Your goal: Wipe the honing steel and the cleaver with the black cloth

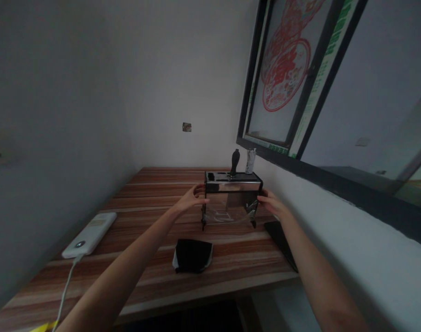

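A box-shaped rack [235, 186] with a shiny metal top, dark frame and clear front stands on the wood-grain table; it looks like a knife holder. From its top rises a black handle [235, 161], and a dark blade-like shape shows behind the clear front. Beside the handle a small white printed packet or tube [251, 161] stands up. My left hand [193, 197] holds the rack's left side, its fingers curled at the edge. On the opposite side my right hand [269, 203] grips the right edge. Crinkled clear plastic hangs near the rack's lower right.
A black folded cloth [193, 256] lies near the table's front edge [210, 293]. At left is a white power bank-like device [91, 234] with a white cable [67, 286]. A flat black object [281, 242] rests under my right forearm, by the wall. Above right is a dark-framed window [282, 74].
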Tool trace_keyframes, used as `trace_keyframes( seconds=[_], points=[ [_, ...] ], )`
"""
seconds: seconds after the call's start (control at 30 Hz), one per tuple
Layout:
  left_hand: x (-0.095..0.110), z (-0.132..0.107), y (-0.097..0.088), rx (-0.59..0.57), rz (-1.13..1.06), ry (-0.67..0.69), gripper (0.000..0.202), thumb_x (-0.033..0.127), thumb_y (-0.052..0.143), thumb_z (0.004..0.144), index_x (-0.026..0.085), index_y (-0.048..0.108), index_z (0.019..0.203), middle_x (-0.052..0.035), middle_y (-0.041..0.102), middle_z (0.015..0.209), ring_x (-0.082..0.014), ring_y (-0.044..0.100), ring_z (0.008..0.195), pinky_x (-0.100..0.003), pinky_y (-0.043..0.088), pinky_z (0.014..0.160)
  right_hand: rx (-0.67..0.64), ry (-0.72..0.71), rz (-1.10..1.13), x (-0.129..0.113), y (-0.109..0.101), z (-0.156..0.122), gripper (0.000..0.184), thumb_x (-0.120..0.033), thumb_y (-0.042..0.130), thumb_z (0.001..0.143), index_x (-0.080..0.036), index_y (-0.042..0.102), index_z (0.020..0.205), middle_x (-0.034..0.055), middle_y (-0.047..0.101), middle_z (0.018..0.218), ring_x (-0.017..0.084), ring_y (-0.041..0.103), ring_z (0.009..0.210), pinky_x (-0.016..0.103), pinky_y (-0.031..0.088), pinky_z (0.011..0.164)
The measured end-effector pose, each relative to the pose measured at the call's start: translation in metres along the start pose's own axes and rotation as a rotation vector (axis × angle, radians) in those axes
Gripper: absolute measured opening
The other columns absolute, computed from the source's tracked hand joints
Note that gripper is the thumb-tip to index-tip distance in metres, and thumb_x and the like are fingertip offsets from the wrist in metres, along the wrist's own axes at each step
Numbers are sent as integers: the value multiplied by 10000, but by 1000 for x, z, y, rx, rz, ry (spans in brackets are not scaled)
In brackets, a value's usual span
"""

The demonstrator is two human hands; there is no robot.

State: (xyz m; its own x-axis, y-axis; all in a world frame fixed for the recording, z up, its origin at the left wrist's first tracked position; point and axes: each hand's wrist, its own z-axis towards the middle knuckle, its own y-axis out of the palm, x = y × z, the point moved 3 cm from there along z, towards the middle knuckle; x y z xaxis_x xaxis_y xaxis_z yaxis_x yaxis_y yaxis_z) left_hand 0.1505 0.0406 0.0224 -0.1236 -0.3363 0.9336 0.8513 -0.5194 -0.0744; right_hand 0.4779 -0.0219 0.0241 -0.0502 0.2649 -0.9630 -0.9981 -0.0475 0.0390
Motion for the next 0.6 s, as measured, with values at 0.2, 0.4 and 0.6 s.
trace_keyframes(
  seconds=[0.2, 0.4, 0.6],
  points=[
    [-5, 5, 13, -12, 7, -3, 710, 317, 821, 547, 202, 515, 1177, -147, 499, 1312, -295, 421, 1241, -464, 304, 1018, 35, 10, -5, 3, -14, -8, 424, -289, 796, 524, -252, 676, 929, 19, 704, 999, 251, 626, 958, 388, 458, 868],
    [-3, 8, 25, -23, 16, -2, 715, 314, 822, 538, 199, 521, 1177, -144, 502, 1311, -299, 423, 1236, -466, 296, 1018, 72, 9, 7, 6, -25, -12, 403, -289, 792, 516, -259, 676, 900, 14, 708, 978, 256, 624, 975, 396, 451, 885],
    [-4, 10, 26, -28, 22, -3, 707, 312, 820, 545, 205, 527, 1179, -138, 517, 1297, -302, 422, 1239, -466, 299, 1012, 74, 13, 17, 13, -30, -13, 419, -292, 791, 517, -260, 675, 919, 10, 706, 983, 251, 624, 975, 390, 443, 899]
  ],
)
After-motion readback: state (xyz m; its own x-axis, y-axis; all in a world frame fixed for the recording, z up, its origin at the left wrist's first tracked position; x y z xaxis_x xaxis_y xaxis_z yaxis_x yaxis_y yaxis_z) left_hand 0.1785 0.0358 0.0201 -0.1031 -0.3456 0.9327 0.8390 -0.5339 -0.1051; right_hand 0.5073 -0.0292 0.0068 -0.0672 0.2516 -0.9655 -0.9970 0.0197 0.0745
